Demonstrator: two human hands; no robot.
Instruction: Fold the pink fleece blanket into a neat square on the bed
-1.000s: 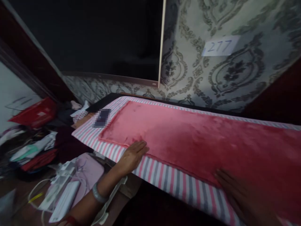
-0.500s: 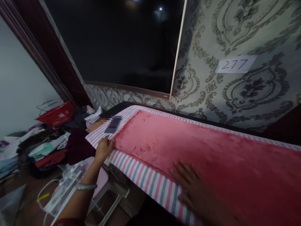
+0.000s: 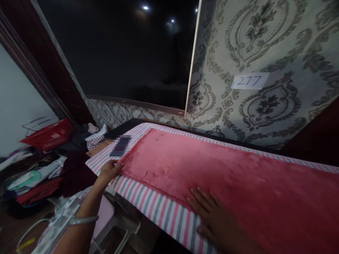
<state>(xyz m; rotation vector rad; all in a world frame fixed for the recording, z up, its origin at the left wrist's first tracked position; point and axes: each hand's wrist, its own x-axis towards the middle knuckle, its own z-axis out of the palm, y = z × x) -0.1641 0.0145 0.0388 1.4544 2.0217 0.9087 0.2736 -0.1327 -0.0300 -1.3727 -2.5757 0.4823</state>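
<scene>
A long pink-red plush cloth [image 3: 225, 176] lies flat on a pink, grey and white striped sheet [image 3: 164, 210] that covers a table. My left hand [image 3: 109, 170] rests at the cloth's near left corner, fingers touching its edge. My right hand [image 3: 214, 217] lies flat, fingers spread, on the cloth's near edge where it meets the stripes. Neither hand holds anything that I can see. A dark phone [image 3: 120, 145] lies on the striped sheet just beyond my left hand.
A patterned wall with a paper label "277" [image 3: 249, 80] stands behind the table, beside a large dark panel [image 3: 127, 53]. Left of the table are a pile of clothes [image 3: 39, 176], a red basket [image 3: 47, 134], a pink stool [image 3: 106, 218] and white cables.
My left hand slid left along the cloth's near edge to its corner. My right hand came further left onto the cloth's edge. The view tilted up.
</scene>
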